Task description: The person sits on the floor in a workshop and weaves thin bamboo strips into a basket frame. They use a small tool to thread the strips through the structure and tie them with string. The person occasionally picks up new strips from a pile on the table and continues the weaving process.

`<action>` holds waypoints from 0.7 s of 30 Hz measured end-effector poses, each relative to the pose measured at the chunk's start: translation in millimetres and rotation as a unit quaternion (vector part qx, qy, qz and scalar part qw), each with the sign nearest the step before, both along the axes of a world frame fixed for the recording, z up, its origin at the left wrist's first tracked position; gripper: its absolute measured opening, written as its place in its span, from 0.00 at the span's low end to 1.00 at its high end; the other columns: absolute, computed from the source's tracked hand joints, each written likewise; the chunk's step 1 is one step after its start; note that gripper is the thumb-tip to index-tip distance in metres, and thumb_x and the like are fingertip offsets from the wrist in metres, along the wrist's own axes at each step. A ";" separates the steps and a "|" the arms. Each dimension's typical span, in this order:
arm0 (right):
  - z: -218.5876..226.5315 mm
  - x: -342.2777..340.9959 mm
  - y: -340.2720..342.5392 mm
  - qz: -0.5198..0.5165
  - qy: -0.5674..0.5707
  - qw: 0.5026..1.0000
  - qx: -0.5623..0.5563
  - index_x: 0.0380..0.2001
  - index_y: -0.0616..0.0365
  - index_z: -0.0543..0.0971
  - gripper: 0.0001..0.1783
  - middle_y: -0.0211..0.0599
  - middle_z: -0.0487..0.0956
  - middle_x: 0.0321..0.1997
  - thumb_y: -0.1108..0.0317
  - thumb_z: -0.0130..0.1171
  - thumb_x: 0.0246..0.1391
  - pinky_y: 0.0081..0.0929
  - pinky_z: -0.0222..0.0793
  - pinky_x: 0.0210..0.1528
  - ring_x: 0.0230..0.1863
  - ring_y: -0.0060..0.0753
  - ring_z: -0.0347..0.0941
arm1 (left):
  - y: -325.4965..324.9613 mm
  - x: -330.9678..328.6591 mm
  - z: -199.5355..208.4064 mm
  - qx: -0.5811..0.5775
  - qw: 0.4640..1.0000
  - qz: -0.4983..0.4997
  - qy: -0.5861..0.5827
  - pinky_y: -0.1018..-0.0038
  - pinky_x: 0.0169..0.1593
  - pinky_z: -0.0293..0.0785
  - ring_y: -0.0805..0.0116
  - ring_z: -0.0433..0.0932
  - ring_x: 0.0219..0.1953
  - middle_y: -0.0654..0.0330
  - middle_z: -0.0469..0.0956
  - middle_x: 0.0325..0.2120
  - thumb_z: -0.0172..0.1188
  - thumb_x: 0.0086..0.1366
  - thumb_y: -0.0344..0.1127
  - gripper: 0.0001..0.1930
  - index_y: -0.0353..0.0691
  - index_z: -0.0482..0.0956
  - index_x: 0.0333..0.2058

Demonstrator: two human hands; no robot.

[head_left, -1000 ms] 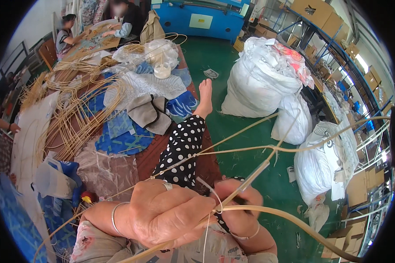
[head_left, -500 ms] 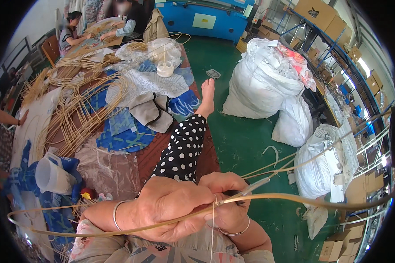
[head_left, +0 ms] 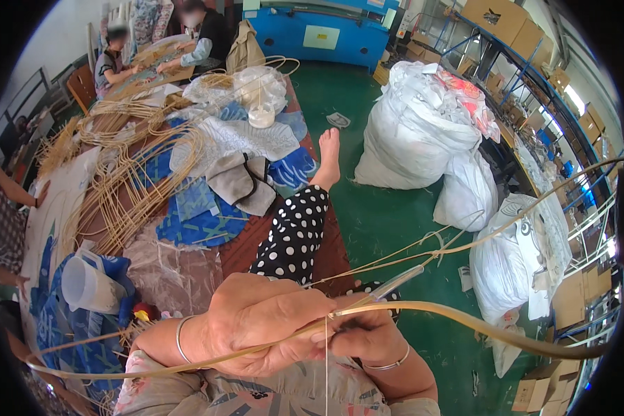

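Observation:
A long, bent cane strip (head_left: 464,318) sweeps across in front of me, its loop reaching far out to both sides. My left hand (head_left: 256,326) is closed around it left of the middle. Beside it my right hand (head_left: 371,336) has its fingers curled against the cane where a white thread (head_left: 326,381) is tied round it. The thread runs straight down past my fingertips. A clear, tube-like stick (head_left: 399,282) juts out behind the cane; its lower end is hidden by my hands. Thinner cane ends (head_left: 367,267) trail behind to the right.
Bundled cane (head_left: 125,201) covers the brown sheet at left, near a white jug (head_left: 90,284) and folded cloths (head_left: 239,182). Stuffed white sacks (head_left: 412,139) stand on the green floor. Two people sit at the back; another person's hands show at far left.
My right hand has lowered and its fingers have shifted around the tied spot. The cane's right side has tipped lower, and the clear stick now shows more of its length.

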State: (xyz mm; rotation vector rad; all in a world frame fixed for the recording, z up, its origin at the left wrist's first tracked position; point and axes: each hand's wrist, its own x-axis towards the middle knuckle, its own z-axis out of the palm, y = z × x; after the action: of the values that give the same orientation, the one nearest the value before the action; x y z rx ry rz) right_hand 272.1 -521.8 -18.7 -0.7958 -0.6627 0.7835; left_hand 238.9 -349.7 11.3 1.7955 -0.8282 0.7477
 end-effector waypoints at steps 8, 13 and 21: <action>24.7 12.6 1.2 -0.123 -0.432 0.883 -0.135 0.20 0.61 0.70 0.07 0.37 0.71 0.20 0.71 0.56 0.45 0.20 0.63 0.23 0.18 0.26 0.66 | -2.6 38.5 -6.8 0.100 0.983 0.157 -0.009 0.73 0.18 0.68 0.61 0.72 0.17 0.55 0.72 0.19 0.57 0.50 0.27 0.07 0.34 0.73 0.30; 25.6 -6.4 2.5 -0.038 0.096 0.980 0.168 0.25 0.61 0.71 0.14 0.38 0.73 0.19 0.60 0.46 0.54 0.24 0.60 0.17 0.15 0.31 0.65 | -18.5 35.5 9.6 0.086 0.988 0.119 -0.046 0.74 0.15 0.66 0.65 0.72 0.15 0.58 0.72 0.19 0.58 0.50 0.28 0.07 0.35 0.74 0.29; 57.4 11.8 -25.6 -0.128 -0.572 0.805 0.092 0.27 0.61 0.74 0.13 0.42 0.73 0.24 0.67 0.63 0.36 0.29 0.67 0.25 0.23 0.37 0.71 | -22.0 -3.9 47.9 0.090 0.994 0.048 -0.049 0.78 0.15 0.66 0.66 0.72 0.13 0.56 0.74 0.16 0.60 0.50 0.32 0.11 0.30 0.74 0.30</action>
State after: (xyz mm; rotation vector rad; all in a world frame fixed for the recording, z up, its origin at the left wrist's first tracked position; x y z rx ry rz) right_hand 283.9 -547.4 38.7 -1.1219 -1.6365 -0.1139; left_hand 235.0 -371.8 59.2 1.9818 -0.9037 0.8521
